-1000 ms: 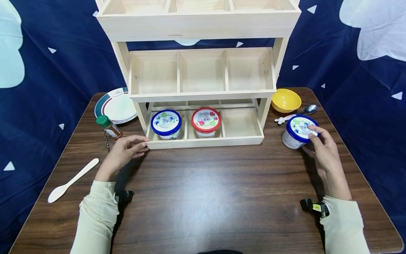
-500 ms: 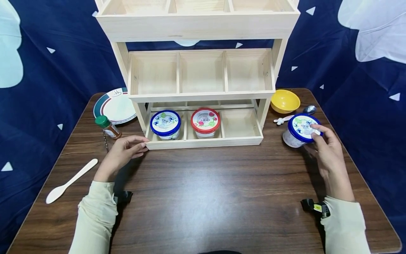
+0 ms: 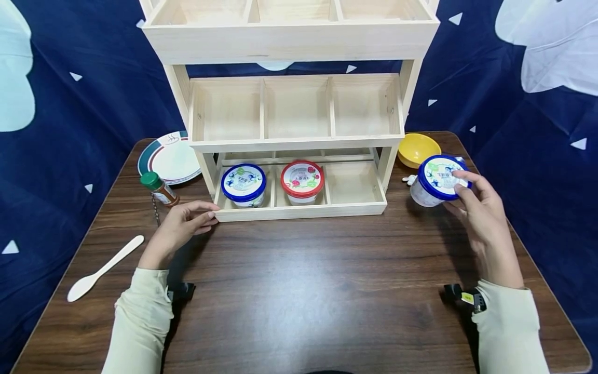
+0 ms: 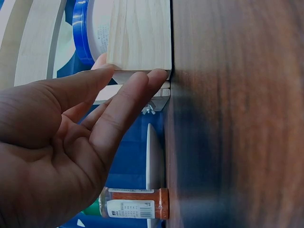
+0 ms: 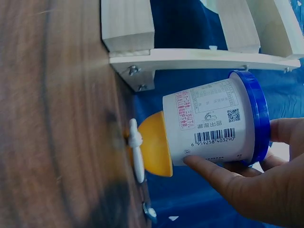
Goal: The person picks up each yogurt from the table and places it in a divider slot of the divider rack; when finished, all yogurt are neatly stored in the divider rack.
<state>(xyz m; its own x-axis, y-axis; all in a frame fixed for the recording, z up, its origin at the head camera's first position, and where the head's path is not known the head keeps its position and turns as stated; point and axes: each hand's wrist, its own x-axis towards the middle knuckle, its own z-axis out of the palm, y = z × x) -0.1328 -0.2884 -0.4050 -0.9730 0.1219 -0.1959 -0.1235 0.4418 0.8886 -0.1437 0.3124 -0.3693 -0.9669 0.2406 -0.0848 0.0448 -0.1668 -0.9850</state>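
Note:
My right hand (image 3: 486, 223) grips a white tub with a blue lid (image 3: 439, 179), thumb and fingers at the lid and side. In the right wrist view the tub (image 5: 209, 123) shows its barcode and hangs above the table. My left hand (image 3: 179, 226) touches the front left corner of the wooden shelf's bottom tray (image 3: 303, 211) with nearly straight fingers. In the left wrist view, fingertips (image 4: 138, 80) lie right at the end of the tray's front board (image 4: 140, 35). Another blue-lidded tub (image 3: 243, 183) sits in the tray's left compartment, a red-lidded tub (image 3: 302, 179) in the middle one.
A yellow bowl (image 3: 417, 149) stands behind the held tub, with a small white-handled item (image 5: 136, 147) nearby. At left are plates (image 3: 170, 161), a green-capped spice jar (image 3: 160, 188) and a white spoon (image 3: 105, 268). The shelf's middle tray (image 3: 296, 143) overhangs the bottom one.
My right hand has raised the blue-lidded tub and moved it slightly away from me; its shadow now shows on the table beneath. My left hand stays at the tray corner.

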